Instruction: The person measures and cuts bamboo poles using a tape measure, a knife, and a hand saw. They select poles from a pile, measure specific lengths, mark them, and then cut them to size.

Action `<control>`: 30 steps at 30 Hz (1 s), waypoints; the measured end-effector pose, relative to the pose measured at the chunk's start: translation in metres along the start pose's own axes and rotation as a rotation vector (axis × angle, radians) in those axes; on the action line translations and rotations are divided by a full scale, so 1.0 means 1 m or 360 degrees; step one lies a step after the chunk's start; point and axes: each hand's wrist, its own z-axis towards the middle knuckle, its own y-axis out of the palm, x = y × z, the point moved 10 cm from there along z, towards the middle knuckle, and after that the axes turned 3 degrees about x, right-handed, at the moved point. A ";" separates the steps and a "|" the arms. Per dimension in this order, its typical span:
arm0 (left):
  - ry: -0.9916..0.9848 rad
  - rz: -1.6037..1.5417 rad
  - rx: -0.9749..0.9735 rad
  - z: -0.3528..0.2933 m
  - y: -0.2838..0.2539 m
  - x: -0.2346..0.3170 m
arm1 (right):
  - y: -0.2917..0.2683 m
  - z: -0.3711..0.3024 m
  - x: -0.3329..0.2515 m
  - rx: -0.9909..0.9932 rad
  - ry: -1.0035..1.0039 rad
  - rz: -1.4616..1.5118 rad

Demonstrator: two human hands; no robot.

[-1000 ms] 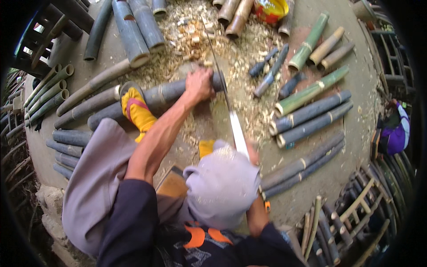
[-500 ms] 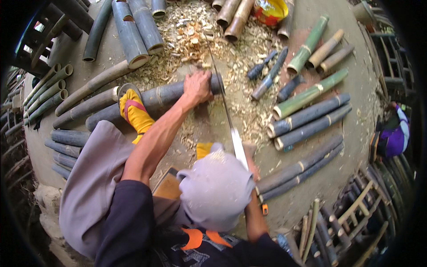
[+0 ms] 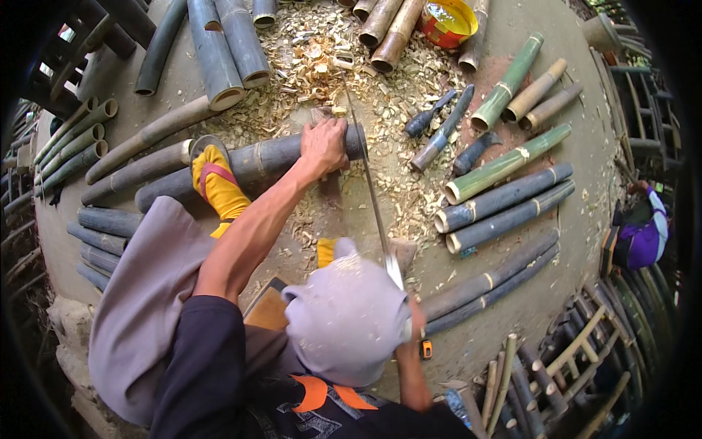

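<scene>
A thick dark bamboo pole [image 3: 273, 162] lies crosswise in front of me. My left hand [image 3: 324, 146] is clasped over it close to its right end, fingers curled round its far side. My left foot, in a yellow sock [image 3: 221, 186] and sandal, rests on the pole further left. In my right hand [image 3: 414, 322], partly hidden by my grey-clad knee [image 3: 347, 318], is the handle end of a long handsaw [image 3: 374, 201]. The saw's narrow blade crosses the pole's right end, just right of my left hand. How deep it cuts I cannot tell.
Pale wood chips [image 3: 314, 62] cover the ground beyond the pole. Green bamboo lengths [image 3: 508, 164] and dark ones lie at right, near a dark-handled tool [image 3: 429, 113]. A red-yellow tub [image 3: 447, 25] stands at the back. Another person [image 3: 643, 234] is at far right.
My right hand has drawn the saw back toward me, its blade still across the pole. My left hand keeps its hold. The whole view has shifted slightly.
</scene>
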 end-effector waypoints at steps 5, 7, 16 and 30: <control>-0.0016 0.0030 0.0096 -0.008 -0.001 0.010 | -0.007 -0.027 -0.006 0.0098 -0.0097 -0.0069; 0.0088 -0.0023 0.0164 -0.003 0.000 0.026 | 0.020 0.053 0.000 0.0158 -0.0099 0.0002; -0.0006 0.0066 0.0086 -0.004 0.000 0.003 | -0.033 -0.064 -0.026 0.0061 0.0043 -0.0076; 0.0006 0.0020 0.0086 -0.001 -0.002 0.014 | -0.029 -0.064 0.013 0.0195 0.0048 0.0070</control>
